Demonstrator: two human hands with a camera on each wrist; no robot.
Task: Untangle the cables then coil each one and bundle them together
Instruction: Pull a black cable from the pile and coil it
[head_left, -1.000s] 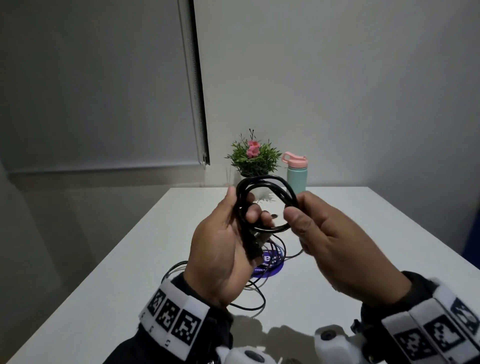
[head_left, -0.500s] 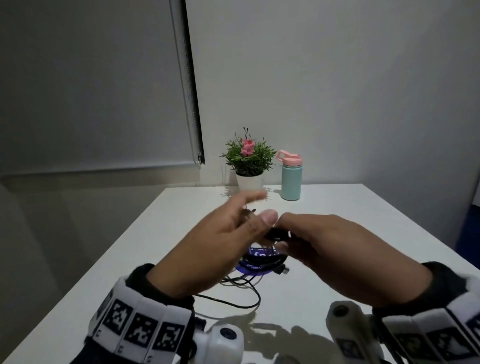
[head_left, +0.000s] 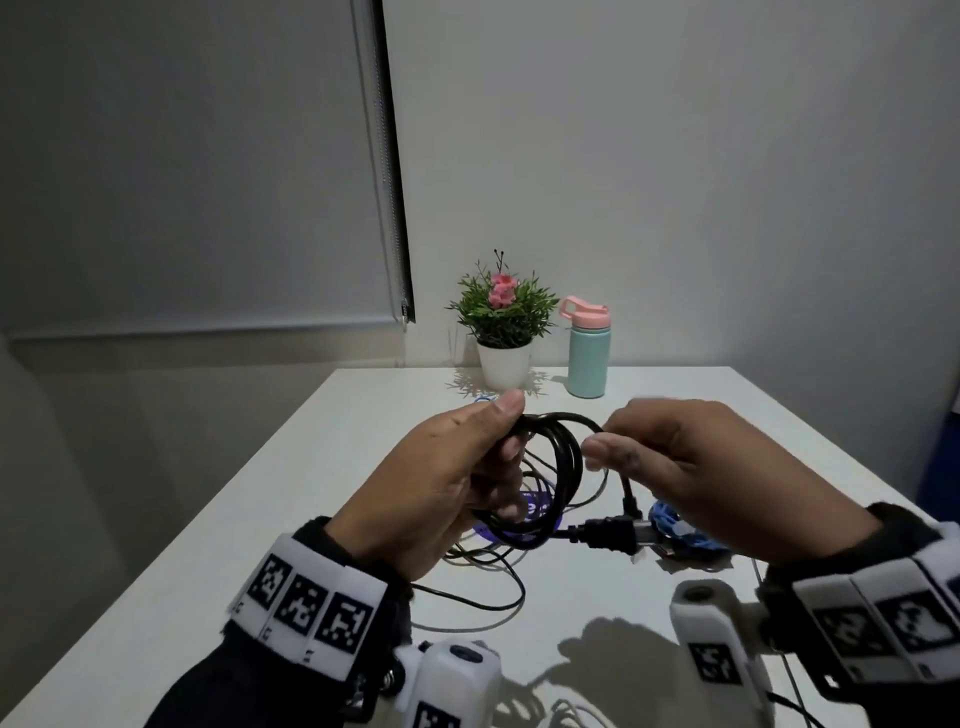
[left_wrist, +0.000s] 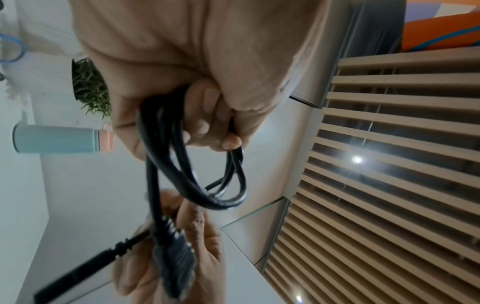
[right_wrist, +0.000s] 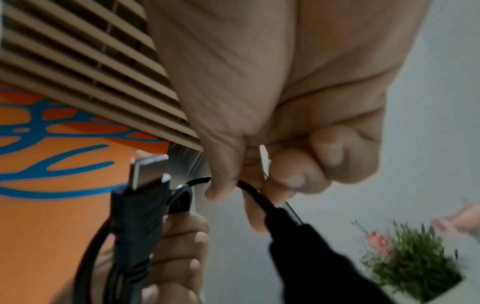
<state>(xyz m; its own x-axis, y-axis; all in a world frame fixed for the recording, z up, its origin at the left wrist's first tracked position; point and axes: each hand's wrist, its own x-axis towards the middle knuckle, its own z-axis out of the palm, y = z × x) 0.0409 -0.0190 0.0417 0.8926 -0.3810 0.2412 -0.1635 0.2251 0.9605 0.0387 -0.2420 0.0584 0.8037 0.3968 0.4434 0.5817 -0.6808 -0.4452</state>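
- Black coil of thick cable (head_left: 550, 467) is held above the white table (head_left: 322, 519) in the head view: the left hand (head_left: 441, 483) curls thumb and fingers round its loops, while the right hand (head_left: 691, 467) pinches the free strand beside it. One plug (head_left: 613, 535) sticks out low on the right. Thin cables (head_left: 483, 587) and a blue cable (head_left: 675, 525) lie on the table below, not yet coiled.
- Left wrist view: fingers (left_wrist: 207, 123) clamp several turns together. Keeping that clamp firm should stop the loops springing apart.
- Right wrist view is blurred; thumb and fingertips (right_wrist: 293, 176) seem to nip the cord just behind a plug. I judge the tail should be wound snugly round the coil, then tucked.
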